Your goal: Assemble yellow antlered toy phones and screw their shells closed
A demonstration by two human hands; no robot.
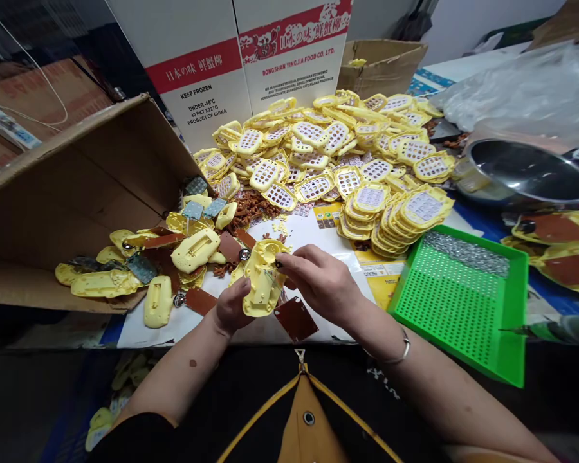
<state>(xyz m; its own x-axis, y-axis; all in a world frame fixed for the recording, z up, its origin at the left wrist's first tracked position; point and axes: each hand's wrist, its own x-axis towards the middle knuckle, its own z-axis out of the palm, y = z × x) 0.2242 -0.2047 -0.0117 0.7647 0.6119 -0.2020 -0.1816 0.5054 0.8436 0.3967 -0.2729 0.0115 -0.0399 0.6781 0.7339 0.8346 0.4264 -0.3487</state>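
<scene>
A yellow plastic toy shell [263, 289], its hollow inside facing up, is gripped along its left side by my left hand [232, 303]. My right hand [325, 280] is closed, with thumb and fingers pinched at the shell's upper right edge. A small dark piece shows at those fingertips, too small to name. Just below the shell lies a brown circuit board [296, 319], with thin wires near it. A small round speaker [244, 254] sits at the shell's upper left. Left of my hands rest a yellow shell with a rectangular slot [196, 249] and another yellow shell [157, 302].
A tipped cardboard box [77, 186] with shells and boards at its mouth stands left. Behind lies a heap of yellow covers [313, 135], with stacked covers [369, 199] in front. A green tray [463, 321] of screws, a screwdriver [560, 331] and a metal bowl [525, 170] are right.
</scene>
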